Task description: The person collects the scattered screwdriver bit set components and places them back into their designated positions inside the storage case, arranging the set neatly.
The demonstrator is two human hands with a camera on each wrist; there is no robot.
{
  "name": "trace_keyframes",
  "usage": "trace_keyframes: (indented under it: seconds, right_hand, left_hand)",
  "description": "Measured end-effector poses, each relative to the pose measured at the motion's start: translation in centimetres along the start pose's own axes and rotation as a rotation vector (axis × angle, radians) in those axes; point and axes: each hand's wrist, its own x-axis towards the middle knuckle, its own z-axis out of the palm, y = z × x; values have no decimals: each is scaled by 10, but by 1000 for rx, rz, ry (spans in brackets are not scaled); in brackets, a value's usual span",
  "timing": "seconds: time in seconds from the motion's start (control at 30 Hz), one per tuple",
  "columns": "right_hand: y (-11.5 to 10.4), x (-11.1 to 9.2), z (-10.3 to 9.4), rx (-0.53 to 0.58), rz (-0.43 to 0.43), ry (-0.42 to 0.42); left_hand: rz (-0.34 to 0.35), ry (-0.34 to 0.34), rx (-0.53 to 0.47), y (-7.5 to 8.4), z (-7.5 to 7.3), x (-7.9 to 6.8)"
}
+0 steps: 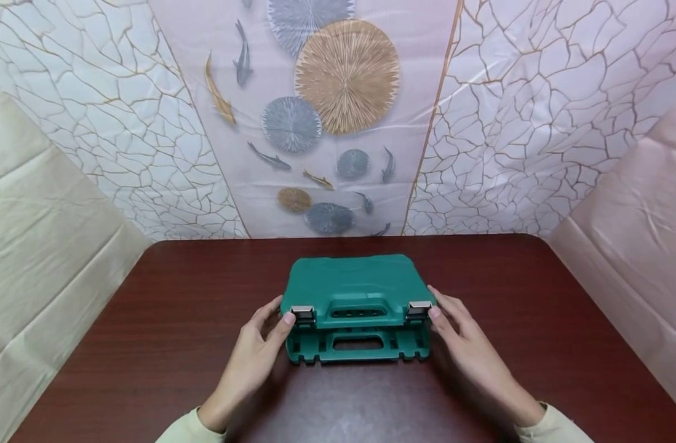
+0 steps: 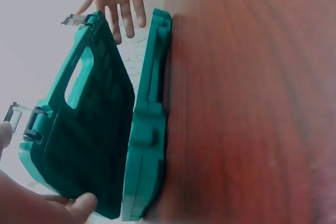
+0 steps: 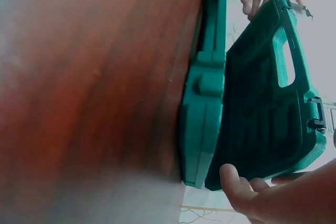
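On the table a green plastic carrying case stands partly open, its lid (image 1: 351, 277) raised at an angle over the base (image 1: 360, 355). My left hand (image 1: 254, 352) holds the lid's left front corner, thumb at the left metal latch (image 1: 302, 312). At the opposite corner my right hand (image 1: 473, 354) holds the lid, with its thumb by the right latch (image 1: 419, 307). Both latches stick up, unfastened. In the wrist views a fingertip of each hand lies on the lid's dark inner side (image 2: 94, 124). What the base contains is hidden.
The case sits on a dark red-brown wooden table (image 1: 205, 295). Behind it hangs a patterned backdrop (image 1: 338, 123) with fish and round leaf shapes. Pale fabric walls (image 1: 50, 246) flank the table on both sides.
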Motion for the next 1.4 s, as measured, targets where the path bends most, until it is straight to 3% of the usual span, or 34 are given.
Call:
trace_keyframes:
  seconds: [0.17, 0.37, 0.53, 0.77, 1.0, 1.23, 1.4]
  right_hand:
    - [2, -7, 5, 75, 63, -5]
    - [2, -14, 12, 244, 110, -30]
    - [4, -19, 15, 310, 143, -73]
    - [2, -23, 16, 309, 166, -103]
    - [4, -28, 15, 176, 171, -130]
    - [9, -26, 17, 345, 271, -319]
    - [11, -26, 17, 260, 308, -348]
  left_hand:
    - [-10, -18, 39, 0, 3, -7]
    - [-63, -46, -44, 2, 11, -18]
    - [-131, -60, -104, 0, 16, -22]
    - [-179, -71, -120, 0, 18, -24]
    - [-211, -52, -53, -1, 23, -27]
    - [-312, -76, 34, -6, 24, -25]
    - [-322, -112, 50, -9, 24, -23]
